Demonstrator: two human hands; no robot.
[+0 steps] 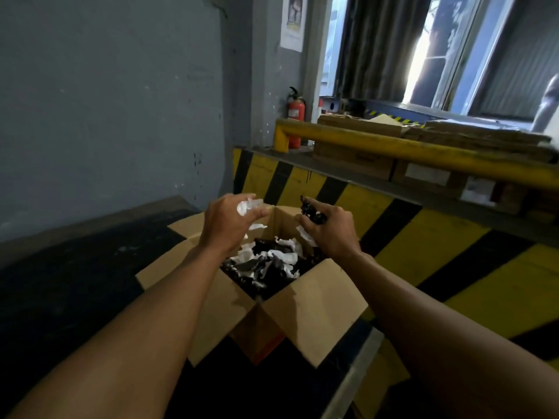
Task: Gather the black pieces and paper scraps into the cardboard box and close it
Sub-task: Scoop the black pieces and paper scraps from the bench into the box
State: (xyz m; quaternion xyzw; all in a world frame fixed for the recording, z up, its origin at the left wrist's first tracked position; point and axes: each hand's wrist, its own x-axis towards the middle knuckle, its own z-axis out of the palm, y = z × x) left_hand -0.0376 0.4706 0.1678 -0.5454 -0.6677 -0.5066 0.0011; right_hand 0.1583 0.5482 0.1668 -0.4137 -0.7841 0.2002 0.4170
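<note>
The cardboard box (260,337) stands open on the dark floor (75,282), its right side close to the foot of the yellow-and-black striped wall (453,267), with its flaps (317,303) folded outward. Inside lies a loose heap of black pieces and white paper (266,264) that reaches near the rim. Both hands hover above the far edge of the opening. The left hand (225,225) has its fingers curled round a crumpled wad of paper scraps (246,205). The right hand (329,234) grips a clump of black pieces (313,211) at its fingertips, and another white scrap (305,235) shows under its palm. The paper looks almost weightless and soft; it crushes into a wad, so a loose fistful is enough, though single bits may flutter past the rim if let go from high up. The black pieces look light too but stiffer and irregular, probably thin plastic or foam, and likely to tangle and spring rather than settle flat; they are best taken in bunches and released low over the middle of the box. The flaps are stiff corrugated board that bends only at its creases, so each is best held at its free outer edge and folded inward. The springy heap may need pressing down first.
</note>
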